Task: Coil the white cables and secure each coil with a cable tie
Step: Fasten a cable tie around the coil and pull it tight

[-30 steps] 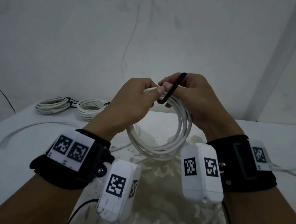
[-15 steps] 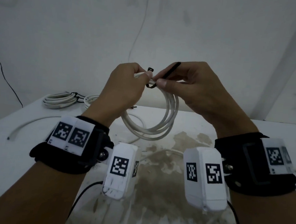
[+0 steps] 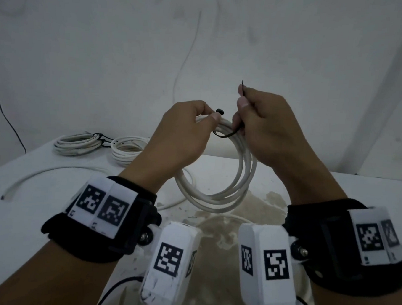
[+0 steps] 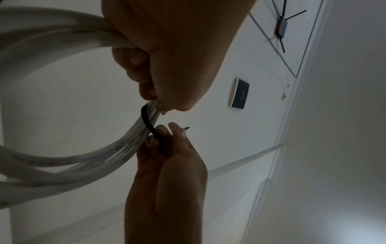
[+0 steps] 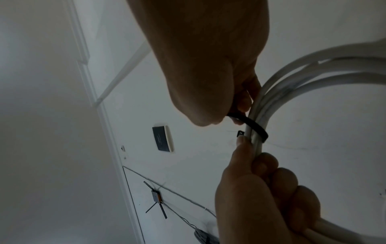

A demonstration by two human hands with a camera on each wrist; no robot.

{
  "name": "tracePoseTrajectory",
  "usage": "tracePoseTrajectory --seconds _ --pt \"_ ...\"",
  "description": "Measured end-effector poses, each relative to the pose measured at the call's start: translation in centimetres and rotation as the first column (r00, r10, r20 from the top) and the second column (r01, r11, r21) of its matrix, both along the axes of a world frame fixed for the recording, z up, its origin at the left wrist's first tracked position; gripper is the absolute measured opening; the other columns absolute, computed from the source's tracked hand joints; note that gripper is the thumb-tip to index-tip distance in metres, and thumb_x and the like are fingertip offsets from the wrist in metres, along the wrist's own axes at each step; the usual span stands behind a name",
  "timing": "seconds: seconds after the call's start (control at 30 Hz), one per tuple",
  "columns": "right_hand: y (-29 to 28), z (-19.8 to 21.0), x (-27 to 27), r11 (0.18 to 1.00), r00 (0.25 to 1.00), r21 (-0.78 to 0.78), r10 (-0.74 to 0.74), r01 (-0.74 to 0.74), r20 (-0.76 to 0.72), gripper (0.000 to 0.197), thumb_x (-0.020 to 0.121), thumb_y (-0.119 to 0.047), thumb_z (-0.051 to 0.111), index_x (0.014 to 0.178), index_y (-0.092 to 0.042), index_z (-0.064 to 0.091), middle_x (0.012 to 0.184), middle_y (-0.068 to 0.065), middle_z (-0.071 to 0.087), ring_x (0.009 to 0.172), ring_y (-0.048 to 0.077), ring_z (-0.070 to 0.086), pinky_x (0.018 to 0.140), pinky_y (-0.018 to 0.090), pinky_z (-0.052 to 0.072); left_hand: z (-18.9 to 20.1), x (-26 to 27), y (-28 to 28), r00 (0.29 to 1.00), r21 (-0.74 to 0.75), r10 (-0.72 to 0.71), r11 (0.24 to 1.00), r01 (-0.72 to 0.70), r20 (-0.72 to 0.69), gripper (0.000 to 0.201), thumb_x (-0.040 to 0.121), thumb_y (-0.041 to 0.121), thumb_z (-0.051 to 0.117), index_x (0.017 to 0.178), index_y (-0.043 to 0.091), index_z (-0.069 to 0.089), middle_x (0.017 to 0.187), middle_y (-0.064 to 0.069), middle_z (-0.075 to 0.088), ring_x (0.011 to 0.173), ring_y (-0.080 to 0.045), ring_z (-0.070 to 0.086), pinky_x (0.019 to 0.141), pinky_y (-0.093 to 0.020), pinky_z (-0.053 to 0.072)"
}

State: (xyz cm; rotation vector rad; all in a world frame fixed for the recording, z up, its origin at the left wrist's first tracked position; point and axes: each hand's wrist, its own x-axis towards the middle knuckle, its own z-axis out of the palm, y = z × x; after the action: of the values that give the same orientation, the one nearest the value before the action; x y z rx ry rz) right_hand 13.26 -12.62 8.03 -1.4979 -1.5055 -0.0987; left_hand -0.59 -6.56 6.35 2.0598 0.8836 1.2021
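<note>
One white cable coil, held up over table centre. L hand grip: fingers curled round top of coil, thumb by tie head. R hand grip: pinching black cable tie tail, strap looped under strands. Two tied coils at table's far-left corner; loose cable nr left edge.
</note>
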Motion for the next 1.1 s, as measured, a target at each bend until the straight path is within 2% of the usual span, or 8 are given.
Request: tracePoseTrajectory --seconds 0.1,0.13,0.27,0.43,0.5,0.7,0.87,1.1 --pt "-0.1 -0.1 0.0 0.999 0.999 0.024 0.026 -0.027 0.02 0.03 0.102 -0.016 0.048 0.125 -0.015 0.068 0.071 -0.005 0.067 0.064 0.003 0.057 0.076 0.022 0.049 0.1 -0.1 0.0 1.0 -0.024 0.007 1.0 -0.007 0.01 0.021 0.098 0.035 0.055 0.09 0.025 0.071 0.064 0.01 0.058 0.056 -0.005 0.051 0.056 -0.024 0.038" --pt "-0.2 -0.1 0.1 0.999 0.999 0.028 0.037 -0.038 0.024 0.03 0.1 -0.015 0.052 0.126 -0.017 0.068 0.074 -0.006 0.07 0.068 0.001 0.06 0.076 0.017 0.049 0.1 -0.1 0.1 1.0 -0.028 0.005 1.0 -0.005 0.014 0.021 0.098 0.035 0.055 0.089 0.025 0.072 0.062 0.01 0.057 0.053 -0.002 0.048 0.054 -0.021 0.036" --pt "-0.6 0.1 0.5 0.997 0.998 0.06 0.041 -0.038 -0.052 0.021 0.092 -0.015 0.066 0.11 -0.019 0.076 0.078 -0.009 0.074 0.068 -0.004 0.065 0.073 0.013 0.048 0.2 -0.4 0.3 0.999 -0.04 -0.018 0.999 0.019 0.046 0.025 0.099 0.032 0.054 0.085 0.022 0.072 0.063 0.001 0.053 0.041 -0.002 0.038 0.042 -0.014 0.03" --pt "-1.1 0.5 0.5 0.991 0.986 0.124 0.066 -0.048 -0.153 0.018 0.089 -0.017 0.07 0.107 -0.02 0.075 0.069 -0.005 0.073 0.061 0.008 0.07 0.075 0.037 0.06 0.2 -0.4 0.3 0.996 -0.118 -0.035 0.992 0.045 0.085 0.024 0.099 0.033 0.055 0.086 0.023 0.073 0.061 0.001 0.051 0.038 -0.003 0.035 0.045 -0.022 0.03" --pt "-1.3 0.6 0.4 0.99 0.983 0.118 0.092 -0.074 -0.158 0.017 0.089 -0.019 0.071 0.104 -0.022 0.075 0.068 -0.004 0.074 0.061 0.012 0.07 0.075 0.041 0.06 0.2 -0.3 0.3 0.996 -0.115 -0.035 0.992 0.045 0.082 0.025 0.099 0.033 0.055 0.086 0.022 0.073 0.061 0.001 0.051 0.039 -0.003 0.035 0.045 -0.022 0.03" --pt "-1.0 0.4 0.2 0.998 0.999 0.059 0.005 -0.002 -0.042 0.012 0.089 -0.023 0.069 0.085 -0.023 0.08 0.062 -0.013 0.069 0.055 -0.001 0.059 0.063 0.021 0.047 0.2 -0.4 0.4 0.996 -0.094 -0.039 0.994 0.046 0.076 0.026 0.099 0.031 0.055 0.087 0.017 0.073 0.063 -0.004 0.05 0.04 -0.006 0.034 0.042 -0.02 0.028" --pt "-1.0 0.3 0.4 1.0 0.999 0.0 -0.031 0.031 0.017 0.009 0.084 -0.021 0.073 0.087 -0.022 0.081 0.073 -0.012 0.074 0.071 0.007 0.069 0.071 0.028 0.056 0.1 -0.6 0.6 0.998 -0.08 -0.019 0.996 0.024 0.058 0.026 0.099 0.031 0.054 0.085 0.018 0.073 0.064 -0.003 0.05 0.039 -0.004 0.033 0.04 -0.017 0.029" --pt "-0.9 0.3 0.7 0.998 0.998 0.003 -0.055 0.055 0.012 0.008 0.082 -0.021 0.074 0.084 -0.021 0.081 0.063 -0.017 0.067 0.054 0.001 0.059 0.06 0.017 0.044 0.0 -0.4 0.5 1.0 -0.042 -0.026 0.999 0.027 0.017 0.027 0.099 0.031 0.054 0.083 0.018 0.072 0.062 0.001 0.051 0.041 -0.001 0.038 0.04 -0.011 0.029"
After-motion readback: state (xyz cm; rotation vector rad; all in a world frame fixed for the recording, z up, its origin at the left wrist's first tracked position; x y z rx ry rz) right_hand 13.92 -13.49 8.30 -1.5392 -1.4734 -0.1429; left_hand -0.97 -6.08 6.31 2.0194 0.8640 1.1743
